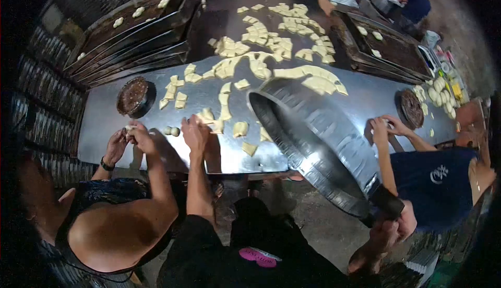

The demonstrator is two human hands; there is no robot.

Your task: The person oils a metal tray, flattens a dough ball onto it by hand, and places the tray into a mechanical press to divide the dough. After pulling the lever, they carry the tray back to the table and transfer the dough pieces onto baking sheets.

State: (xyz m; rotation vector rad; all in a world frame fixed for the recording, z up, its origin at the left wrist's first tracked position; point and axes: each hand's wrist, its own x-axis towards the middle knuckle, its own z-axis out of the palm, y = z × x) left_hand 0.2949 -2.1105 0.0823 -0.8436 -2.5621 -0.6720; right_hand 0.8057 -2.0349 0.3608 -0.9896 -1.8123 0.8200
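Observation:
My right hand (399, 223) is wrapped around the black handle (386, 202) of a large metal pan (318, 136). The pan is tilted over the table's near edge, with its hollow side facing left and down. It hides part of the table behind it. My left hand (195, 134) is low over the metal tabletop, fingers bent and close together beside some cut dough pieces (207, 115). Whatever lies under its fingertips is hidden. Two small dough balls (171, 131) sit just left of it, and a dough piece (240, 129) lies to its right.
Cut dough strips (255, 32) spread across the metal table (109, 136). Stacked trays stand at back left (130, 32) and back right (391, 48). Round dark pans hold the left (133, 96) and right (412, 109) sides. Co-workers' hands work at left (128, 138) and right (389, 126).

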